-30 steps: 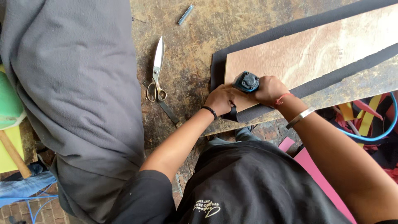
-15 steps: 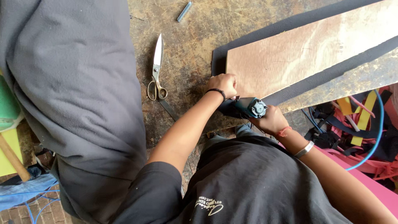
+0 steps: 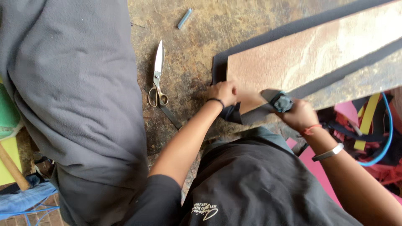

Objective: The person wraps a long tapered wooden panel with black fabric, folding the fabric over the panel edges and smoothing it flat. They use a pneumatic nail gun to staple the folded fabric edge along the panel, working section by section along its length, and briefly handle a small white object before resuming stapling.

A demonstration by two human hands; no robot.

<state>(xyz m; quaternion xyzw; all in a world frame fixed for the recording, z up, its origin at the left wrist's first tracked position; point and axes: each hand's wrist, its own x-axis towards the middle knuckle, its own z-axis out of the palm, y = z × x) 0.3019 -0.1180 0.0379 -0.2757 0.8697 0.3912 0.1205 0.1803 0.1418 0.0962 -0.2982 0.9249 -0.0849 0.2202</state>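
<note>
**Hands at the near corner of a wooden board**

Head view: A long wooden board (image 3: 310, 62) lies slantwise on a dark sheet (image 3: 268, 35) spread over a stained worktable (image 3: 201, 50). The left hand (image 3: 224, 93) presses flat on the board's near corner, fingers spread, closed around nothing. The right hand (image 3: 299, 115), just off the board's near edge, is wrapped tight around a dark round-capped tool (image 3: 282, 102), whose tip touches the board's edge beside the left hand. Left of the board lie brass-handled scissors (image 3: 157, 77), blades shut, apart from it. Beyond the scissors, farther from the board, rests a small blue-grey stick (image 3: 184, 18). A large grey cloth (image 3: 71, 96) covers the table's left side, well away from the board. Coloured straps and a blue hose (image 3: 387, 134) hang below the board's right end.
</note>
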